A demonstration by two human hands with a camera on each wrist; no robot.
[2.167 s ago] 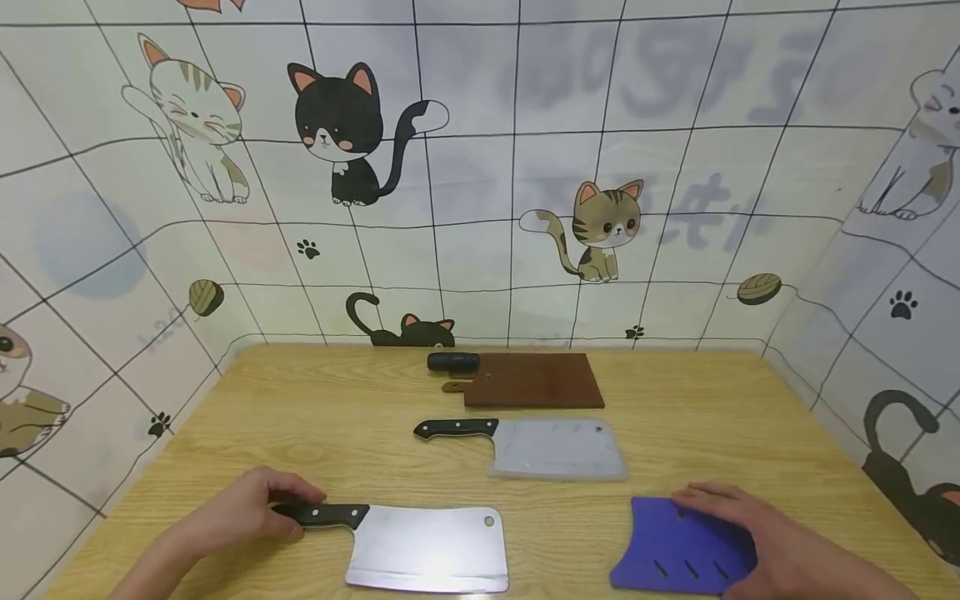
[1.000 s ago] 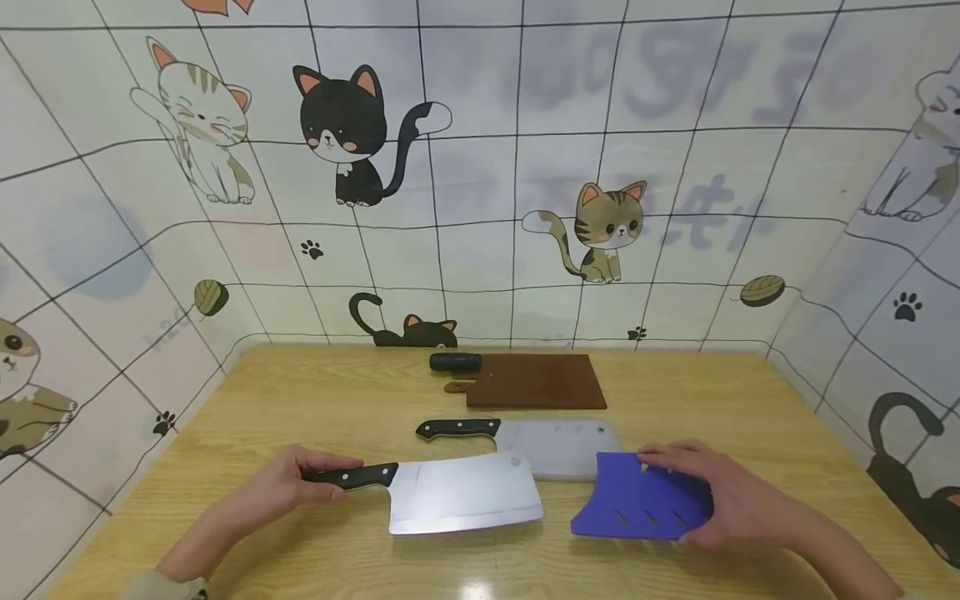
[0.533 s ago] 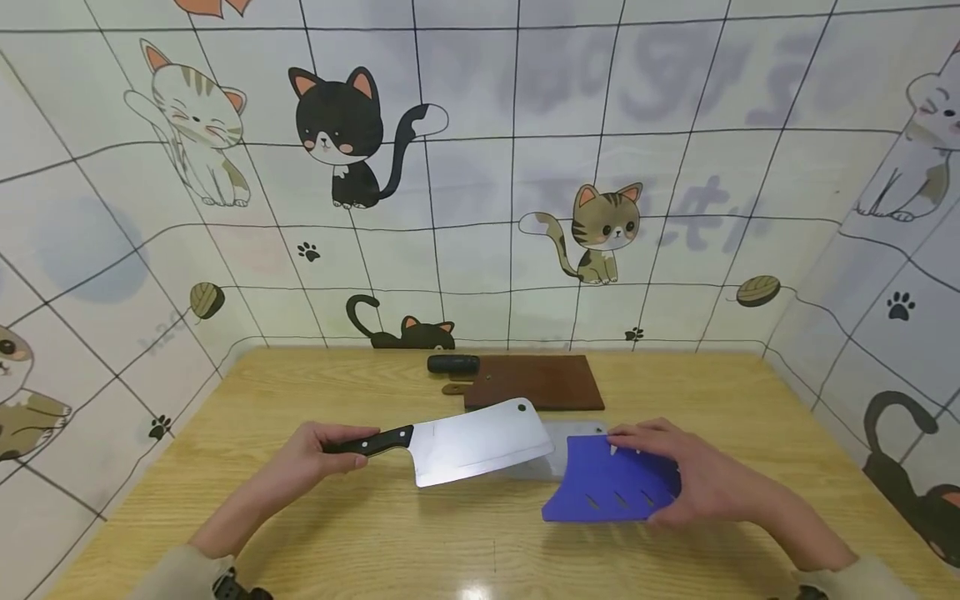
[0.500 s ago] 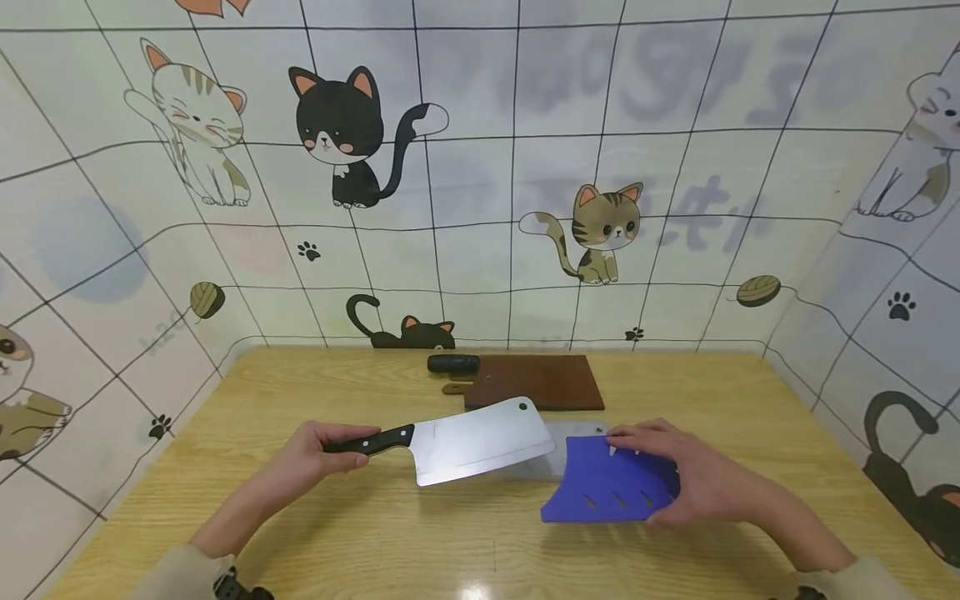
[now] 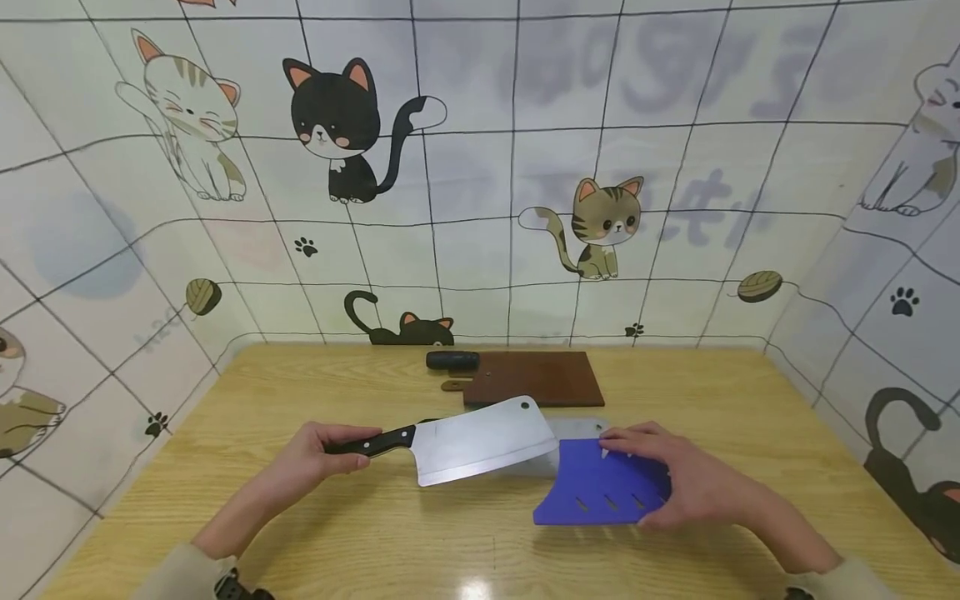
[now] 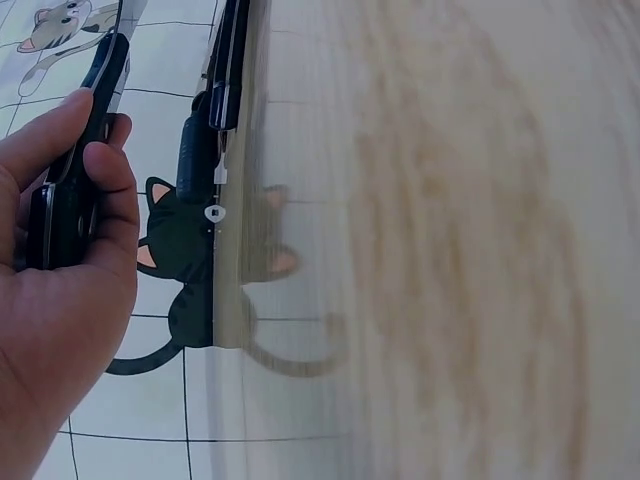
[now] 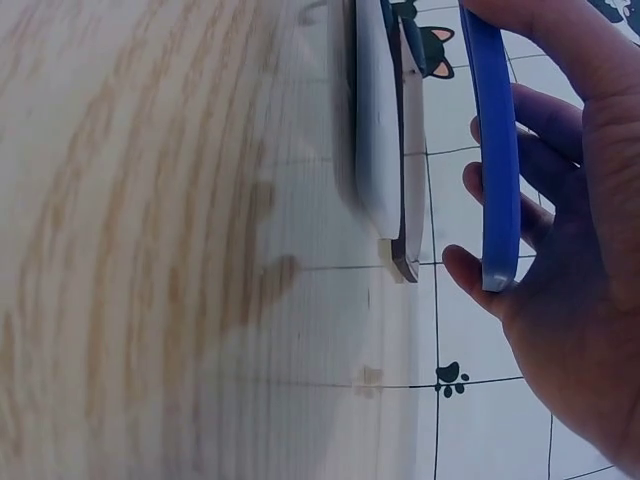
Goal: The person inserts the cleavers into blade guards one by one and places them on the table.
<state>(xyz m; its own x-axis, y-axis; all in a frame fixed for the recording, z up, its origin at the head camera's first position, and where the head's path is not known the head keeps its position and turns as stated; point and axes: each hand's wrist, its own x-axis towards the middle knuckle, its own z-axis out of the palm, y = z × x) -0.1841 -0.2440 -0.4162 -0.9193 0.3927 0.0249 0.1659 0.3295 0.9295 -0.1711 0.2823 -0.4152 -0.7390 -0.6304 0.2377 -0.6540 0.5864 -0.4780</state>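
My left hand (image 5: 318, 454) pinches the black riveted handle of a cleaver (image 5: 480, 442), thumb on the near side, the wide steel blade tilted up to the right above the table. In the left wrist view the fingers (image 6: 110, 200) curl round that handle. My right hand (image 5: 690, 475) holds a blue-purple blade sheath (image 5: 600, 483) with slanted slots, fingers on its far edge and thumb on the near one. The sheath's curved left side faces the blade, whose front corner is right at it. In the right wrist view the sheath (image 7: 497, 160) is seen edge-on, raised off the table.
Behind the held things, a second cleaver in a whitish sheath (image 5: 573, 425) lies on the wooden table (image 5: 300, 383), mostly hidden. Farther back lie a brown wooden board (image 5: 540, 379) and a black cylindrical handle (image 5: 452, 361) beside it. Cat-patterned walls (image 5: 480, 167) enclose the table.
Both hands have lifted the cleaver and the sheath from the table and brought them toward each other. In the last half second the sheath shifts slightly left while the cleaver barely moves.
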